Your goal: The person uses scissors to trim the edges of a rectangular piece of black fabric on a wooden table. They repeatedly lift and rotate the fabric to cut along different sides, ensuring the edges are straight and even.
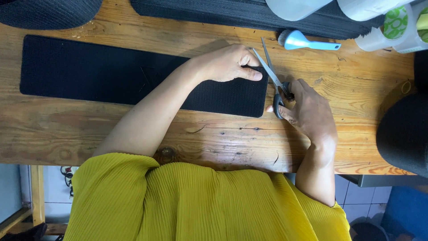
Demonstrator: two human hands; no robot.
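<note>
Black strip: a long woven fabric strip [89, 71] lies flat on the wooden table [214, 138], its long axis running left to right.
Scissors: grey-handled scissors [273, 76] sit at the strip's right end, blades parted and pointing toward the far side.
Right hand: the right hand [310, 111] has its fingers curled through the handles.
Left hand: the left hand [227, 62] lies flat, fingers pressing the strip's right end.
Far side: a blue brush [303, 42] lies just beyond.

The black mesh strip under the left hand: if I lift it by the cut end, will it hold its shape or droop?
The black mesh strip lies fully flat on the wooden table, so it probably droops when lifted. The left hand pins it beside the scissors, suggesting it slides easily. It looks thin, so likely light.
</note>
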